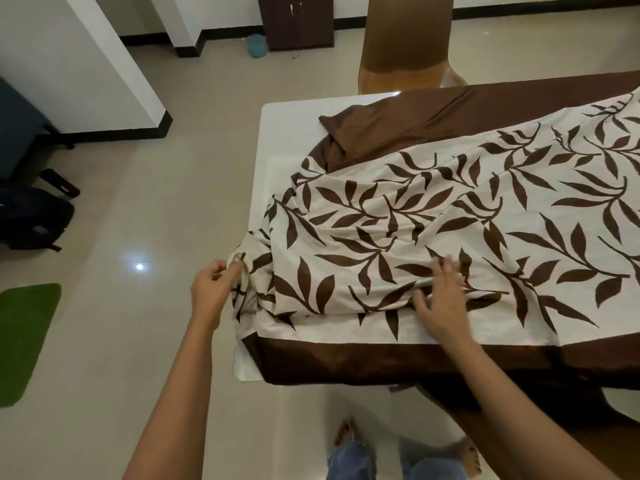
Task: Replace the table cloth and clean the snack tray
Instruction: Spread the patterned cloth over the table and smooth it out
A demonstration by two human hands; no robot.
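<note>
A person stood at the near side of a white worktop, seen from above through a camera worn on the head. A cream table cloth printed with dark brown leaves lay crumpled across the worktop and covered most of it. The worktop's left end and far left corner were left bare. The cloth's plain brown border hung over the worktop's near edge, and another stretch of that border was folded back on itself towards the worktop's far side.

The left hand was at the worktop's near left corner. Its fingers were curled and pinched a bunched corner of the cloth that hung just off the edge. The right hand lay on the cloth near the worktop's near edge, with its fingers straight and spread and its palm pressing down on a fold.

Beyond the worktop's far side stood a chair under a tan and brown cover. Further back were a dark cabinet and a small teal bucket. On the tiled floor well to the left of the worktop lay a green mat and a dark backpack.
</note>
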